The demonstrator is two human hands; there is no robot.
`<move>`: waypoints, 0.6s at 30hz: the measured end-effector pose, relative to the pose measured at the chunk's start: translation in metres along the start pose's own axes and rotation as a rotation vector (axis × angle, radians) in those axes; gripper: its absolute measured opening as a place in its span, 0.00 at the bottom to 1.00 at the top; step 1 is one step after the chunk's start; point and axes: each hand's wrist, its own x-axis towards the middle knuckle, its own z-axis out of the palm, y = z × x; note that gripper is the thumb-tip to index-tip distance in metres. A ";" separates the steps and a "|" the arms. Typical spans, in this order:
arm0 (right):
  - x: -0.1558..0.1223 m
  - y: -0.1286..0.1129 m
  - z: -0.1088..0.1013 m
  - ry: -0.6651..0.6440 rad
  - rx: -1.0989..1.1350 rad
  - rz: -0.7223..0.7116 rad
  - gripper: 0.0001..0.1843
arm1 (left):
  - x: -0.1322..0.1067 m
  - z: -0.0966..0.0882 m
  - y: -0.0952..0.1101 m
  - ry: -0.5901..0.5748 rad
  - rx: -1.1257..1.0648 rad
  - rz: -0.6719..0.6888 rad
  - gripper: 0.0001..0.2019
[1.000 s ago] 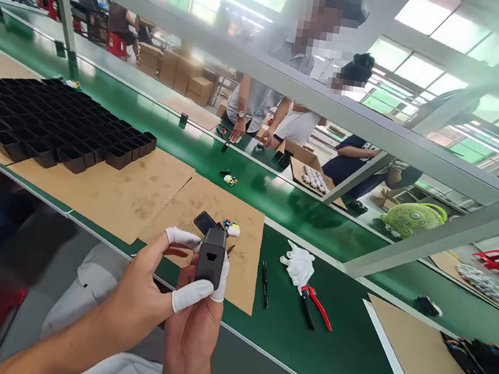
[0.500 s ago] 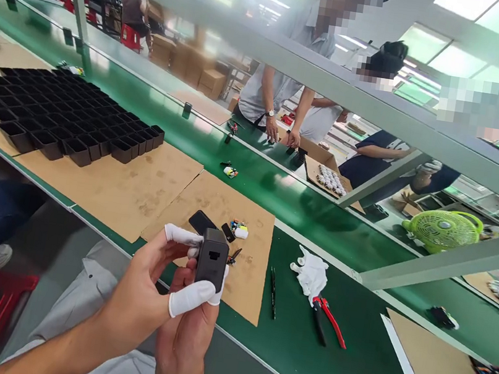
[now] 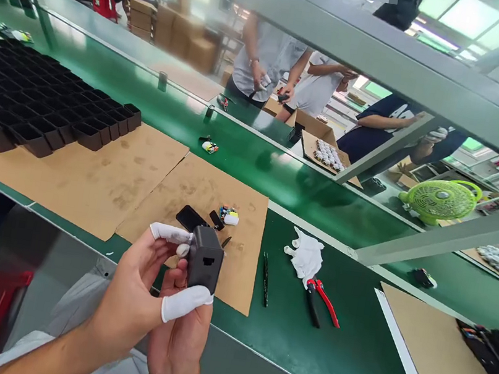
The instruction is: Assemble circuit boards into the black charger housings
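Observation:
Both my hands hold a small black box-shaped charger housing (image 3: 205, 260) upright above the near table edge. My left hand (image 3: 140, 289) pinches it with thumb and forefinger, both in white finger cots. Beneath it, my right hand (image 3: 180, 339) cups the housing from below, fingers wrapped behind it. A port opening shows on the housing's facing side. On the cardboard sheet (image 3: 210, 197) just beyond lie a flat black cover (image 3: 189, 218), a small black part (image 3: 216, 219) and a little white and coloured piece (image 3: 229, 215).
Black trays with several cells (image 3: 31, 107) fill the left cardboard. A pen (image 3: 266, 271), a white glove (image 3: 305, 259) and red-handled cutters (image 3: 321, 299) lie on the green belt at right. Other people work across the line by cardboard boxes. A green fan (image 3: 439, 200) stands far right.
The view has tilted down and shifted; my hands with the housing sit slightly lower and left in frame. The housing has turned a little. The grip is unchanged.

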 end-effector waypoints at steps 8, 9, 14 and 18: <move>0.021 -0.047 -0.016 -0.169 -0.924 -0.415 0.34 | 0.015 -0.007 -0.005 0.006 -0.138 -0.249 0.34; 0.027 -0.059 -0.021 -0.148 -1.031 -0.468 0.31 | 0.016 -0.011 -0.004 0.023 -0.146 -0.277 0.34; 0.063 -0.118 -0.038 0.137 -1.417 -0.679 0.17 | 0.024 -0.027 -0.006 0.082 -0.125 -0.333 0.35; 0.072 -0.144 -0.054 0.395 -1.640 -0.727 0.19 | 0.036 -0.038 -0.012 0.040 -0.136 -0.295 0.36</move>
